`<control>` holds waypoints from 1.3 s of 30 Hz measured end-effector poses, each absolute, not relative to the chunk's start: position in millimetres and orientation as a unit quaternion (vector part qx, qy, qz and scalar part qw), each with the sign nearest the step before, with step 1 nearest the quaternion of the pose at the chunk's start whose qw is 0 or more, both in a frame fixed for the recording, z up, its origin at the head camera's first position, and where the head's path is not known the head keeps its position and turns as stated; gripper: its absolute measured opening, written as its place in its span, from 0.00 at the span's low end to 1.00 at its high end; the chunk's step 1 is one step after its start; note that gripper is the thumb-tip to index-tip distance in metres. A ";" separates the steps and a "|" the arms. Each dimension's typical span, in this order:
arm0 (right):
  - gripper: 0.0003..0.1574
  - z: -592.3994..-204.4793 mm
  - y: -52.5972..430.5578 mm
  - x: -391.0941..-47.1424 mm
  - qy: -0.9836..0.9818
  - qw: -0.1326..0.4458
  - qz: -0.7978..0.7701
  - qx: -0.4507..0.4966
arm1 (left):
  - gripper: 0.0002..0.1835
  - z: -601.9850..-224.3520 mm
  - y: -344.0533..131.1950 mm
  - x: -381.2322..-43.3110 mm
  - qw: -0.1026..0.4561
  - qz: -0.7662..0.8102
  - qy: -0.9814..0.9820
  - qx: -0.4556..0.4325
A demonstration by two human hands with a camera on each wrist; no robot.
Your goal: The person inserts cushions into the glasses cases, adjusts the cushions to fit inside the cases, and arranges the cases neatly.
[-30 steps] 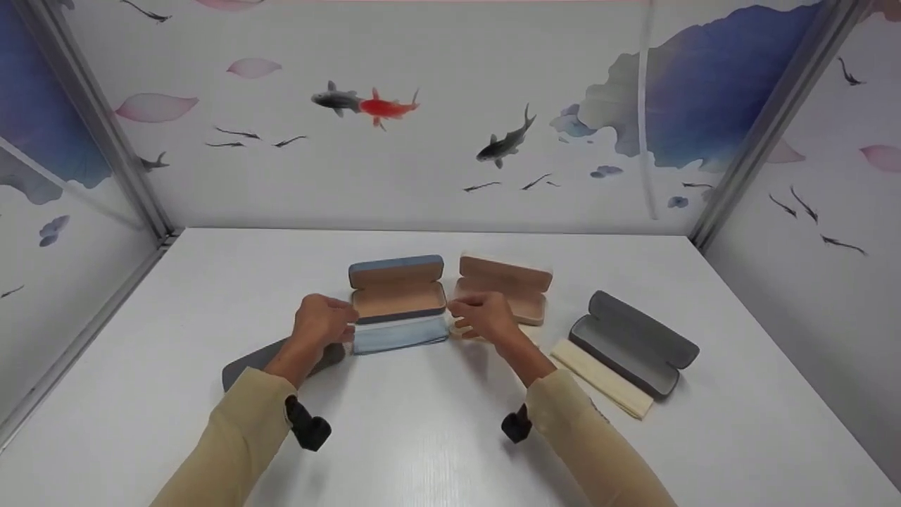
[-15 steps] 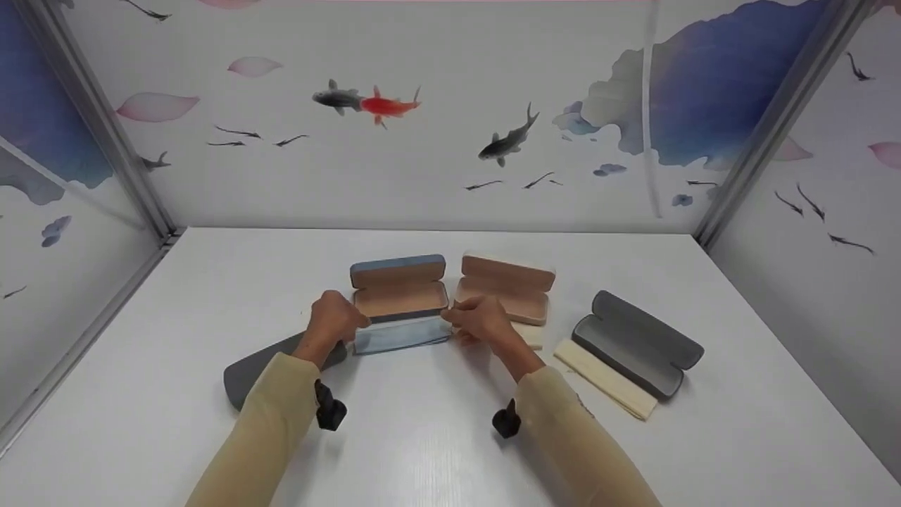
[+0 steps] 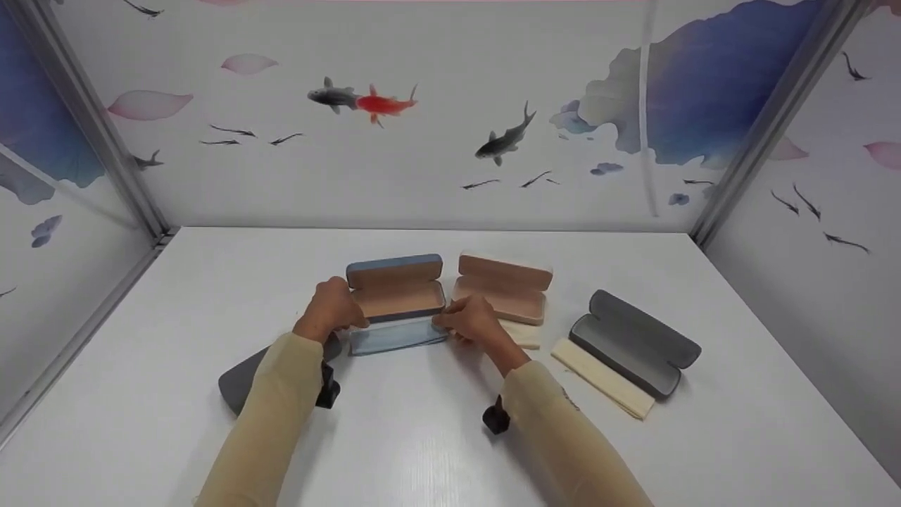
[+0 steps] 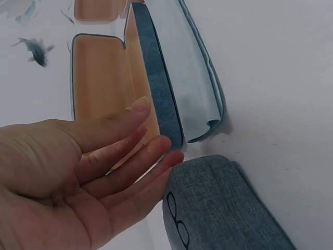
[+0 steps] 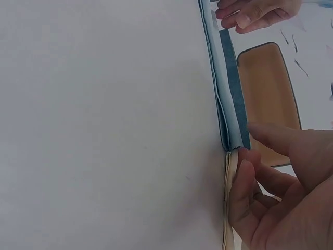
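Observation:
An open blue glasses case [image 3: 398,301] with a tan lining stands near the table's middle, its lid raised at the back. Along its front lies a folded light-blue cleaning cloth [image 3: 395,338]. My left hand [image 3: 329,307] is at the case's left front corner, its thumb apart from the loosely bent fingers in the left wrist view. At the other end, my right hand [image 3: 473,321] has its thumb by the case's front edge and its fingers beside the cloth's right end [image 5: 234,140]. Neither hand visibly grips anything, though contact is hard to judge.
A closed grey-blue glasses case [image 4: 223,203] lies below my left hand. To the right stands an open cream case [image 3: 505,273], with a cream cloth [image 3: 524,335] in front. Farther right are an open grey case [image 3: 644,331] and a pale-yellow folded cloth [image 3: 604,379].
My left hand has shifted right and slightly away from me, to the blue case's corner. The right hand has moved a little left, to the blue cloth's right end. Cases and cloths have stayed put.

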State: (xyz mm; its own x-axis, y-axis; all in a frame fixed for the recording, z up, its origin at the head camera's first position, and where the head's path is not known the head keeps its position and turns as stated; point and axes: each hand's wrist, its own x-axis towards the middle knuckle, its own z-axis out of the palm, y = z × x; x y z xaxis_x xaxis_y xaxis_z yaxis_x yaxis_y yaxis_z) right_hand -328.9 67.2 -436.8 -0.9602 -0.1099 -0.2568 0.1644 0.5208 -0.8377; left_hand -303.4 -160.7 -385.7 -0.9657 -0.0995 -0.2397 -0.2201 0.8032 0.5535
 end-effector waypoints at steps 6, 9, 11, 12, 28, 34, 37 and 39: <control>0.04 -435.9 68.8 -327.4 0.860 0.133 -0.493 0.005 | 0.33 -388.3 -154.0 -304.3 0.108 0.266 0.956 -0.056; 0.04 -437.1 69.5 -327.0 0.863 0.128 -0.489 0.001 | 0.27 -391.4 -151.9 -302.2 0.120 0.234 0.964 -0.036; 0.04 -438.1 69.4 -327.4 0.864 0.125 -0.488 0.000 | 0.22 -393.8 -152.2 -301.2 0.121 0.205 0.971 -0.028; 0.03 -438.6 69.3 -327.6 0.863 0.127 -0.490 0.000 | 0.21 -394.6 -153.0 -300.6 0.122 0.195 0.973 -0.027; 0.07 -422.9 81.5 -327.1 0.823 0.152 -0.547 0.030 | 0.09 -387.1 -190.5 -298.9 0.122 0.357 0.926 0.009; 0.13 -417.4 77.2 -329.9 0.801 0.154 -0.576 0.049 | 0.17 -387.6 -190.8 -297.7 0.120 0.447 0.885 -0.044; 0.12 -416.5 74.7 -329.9 0.792 0.143 -0.591 0.047 | 0.19 -389.7 -188.4 -297.9 0.118 0.496 0.857 -0.075; 0.10 -416.0 73.5 -330.0 0.786 0.135 -0.602 0.044 | 0.20 -391.2 -187.5 -298.5 0.113 0.519 0.842 -0.095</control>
State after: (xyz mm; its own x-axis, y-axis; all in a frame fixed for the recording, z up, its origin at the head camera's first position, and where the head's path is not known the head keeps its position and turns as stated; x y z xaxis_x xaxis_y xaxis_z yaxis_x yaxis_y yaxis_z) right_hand -330.0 73.5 -416.0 -0.9597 -0.0928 -0.2652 0.2319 0.2714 -0.9341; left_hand -298.5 -187.5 -391.2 -0.9564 -0.0419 -0.2891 -0.2772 0.4430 0.8526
